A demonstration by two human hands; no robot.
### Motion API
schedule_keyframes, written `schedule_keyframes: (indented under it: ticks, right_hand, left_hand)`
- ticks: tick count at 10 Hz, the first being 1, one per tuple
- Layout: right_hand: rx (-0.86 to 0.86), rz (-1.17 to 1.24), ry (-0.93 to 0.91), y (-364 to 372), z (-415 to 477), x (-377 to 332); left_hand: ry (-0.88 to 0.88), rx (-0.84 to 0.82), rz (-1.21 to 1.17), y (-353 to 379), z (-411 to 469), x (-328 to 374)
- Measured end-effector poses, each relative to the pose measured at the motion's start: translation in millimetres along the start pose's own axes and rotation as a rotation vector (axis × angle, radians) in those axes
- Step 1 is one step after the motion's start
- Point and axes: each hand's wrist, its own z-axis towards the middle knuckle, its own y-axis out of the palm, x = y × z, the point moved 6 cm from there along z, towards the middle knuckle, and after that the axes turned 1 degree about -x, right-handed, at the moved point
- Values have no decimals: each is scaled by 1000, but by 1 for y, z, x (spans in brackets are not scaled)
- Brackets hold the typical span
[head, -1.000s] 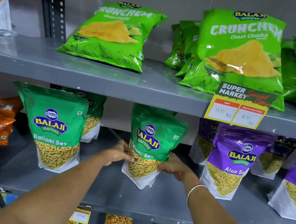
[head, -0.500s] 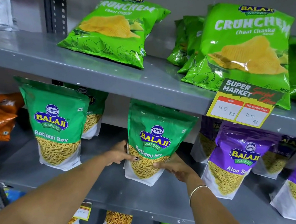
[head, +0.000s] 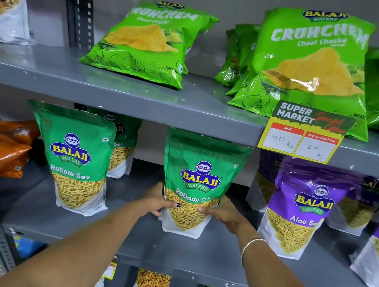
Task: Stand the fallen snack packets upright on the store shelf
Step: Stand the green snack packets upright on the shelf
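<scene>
On the middle shelf [head: 191,252], a green sev packet [head: 198,184] stands upright on its white base, roughly midway between a matching green packet [head: 76,162] to its left and a purple packet [head: 302,210] to its right, apart from both. The person's left hand [head: 157,200] and right hand [head: 224,213] clasp it low down from either side. The left fingers [head: 155,212] curl around the packet's left edge, the thumb with a dark nail pressed onto the front; the right thumb lies on the front too, while the right fingers are hidden behind the pack. Gripping near the base probably steadies the heavier filled part so the flat bottom settles squarely on the shelf, and facing the label outward matches the neighbouring packets.

This packet looks close to finished; the hands seem only to be squaring it before letting go. On the shelf above it, a chips bag [head: 147,42] leans far back, almost lying flat, and to the far left of the held packet an orange bag [head: 2,143] lies slumped, so both likely need standing up. Soft, air-filled bags could tip again once freed.
</scene>
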Motion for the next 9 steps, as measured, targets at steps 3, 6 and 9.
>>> schedule_keyframes:
  ticks: [3, 6, 9]
  right_hand:
    - [-82, -299, 388, -13, -1, 11]
    - [-744, -637, 799, 110, 2, -9]
    - [-150, -423, 151, 240, 69, -48]
  left_hand:
    - [-47, -24, 80, 3, -7, -1]
    - [-638, -352, 387, -109, -66, -84]
    - [-324, 150, 174, -266, -48, -144]
